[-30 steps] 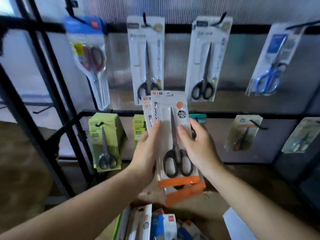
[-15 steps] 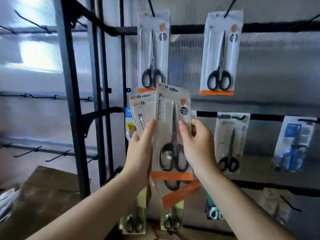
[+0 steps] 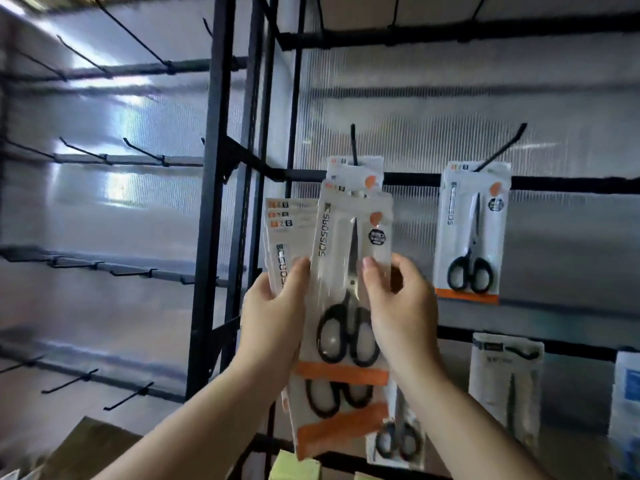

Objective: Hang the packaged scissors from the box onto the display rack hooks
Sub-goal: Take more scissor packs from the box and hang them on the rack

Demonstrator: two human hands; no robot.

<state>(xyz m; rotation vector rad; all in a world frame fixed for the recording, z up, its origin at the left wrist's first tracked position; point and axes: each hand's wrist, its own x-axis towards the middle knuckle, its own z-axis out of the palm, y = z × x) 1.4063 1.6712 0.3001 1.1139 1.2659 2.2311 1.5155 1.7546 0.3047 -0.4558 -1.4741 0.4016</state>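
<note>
I hold a fanned stack of white scissor packs with orange bottom strips in front of the rack. My left hand (image 3: 273, 317) grips the rear packs (image 3: 289, 233). The front pack (image 3: 346, 271), with black-handled scissors, is pinched by my right hand (image 3: 401, 306) at its right edge. Its top sits just under a black hook (image 3: 353, 143) where a matching pack (image 3: 356, 174) hangs. A second matching pack (image 3: 471, 233) hangs from the hook (image 3: 509, 143) to the right.
Black rack uprights (image 3: 214, 202) stand left of my hands. Bare hooks (image 3: 138, 150) line the left bay. Other scissor packs (image 3: 505, 382) hang on the lower row at right. A brown cardboard surface (image 3: 90, 448) lies bottom left.
The view has tilted upward along the rack. Both hands have raised the stack, and the front pack's top now sits just below the hook with the matching pack.
</note>
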